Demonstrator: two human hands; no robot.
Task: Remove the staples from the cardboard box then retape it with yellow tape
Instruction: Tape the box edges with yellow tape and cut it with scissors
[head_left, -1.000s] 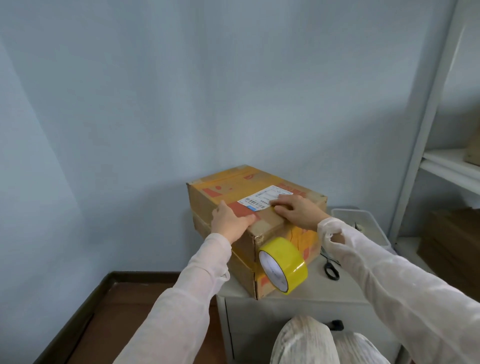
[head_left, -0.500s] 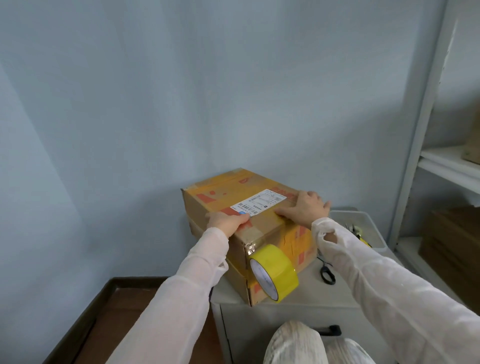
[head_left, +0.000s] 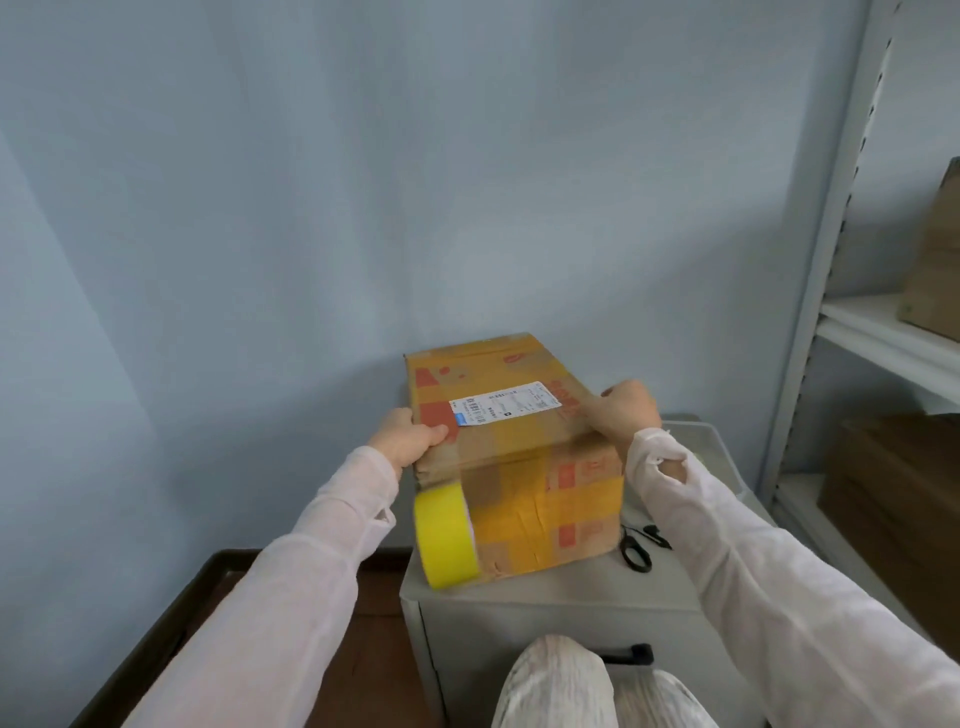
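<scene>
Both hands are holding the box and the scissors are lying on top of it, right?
Not quite. The left hand and right hand do hold the cardboard box, but the scissors lie on the grey cabinet beside it, not on top; the head view shows this.

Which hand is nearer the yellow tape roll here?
Left. The left hand grips the left edge of the cardboard box, just above the yellow tape roll; the right hand holds the opposite, right edge.

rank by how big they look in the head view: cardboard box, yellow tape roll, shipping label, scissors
1. cardboard box
2. yellow tape roll, though nearer the camera
3. shipping label
4. scissors, partly hidden
</scene>
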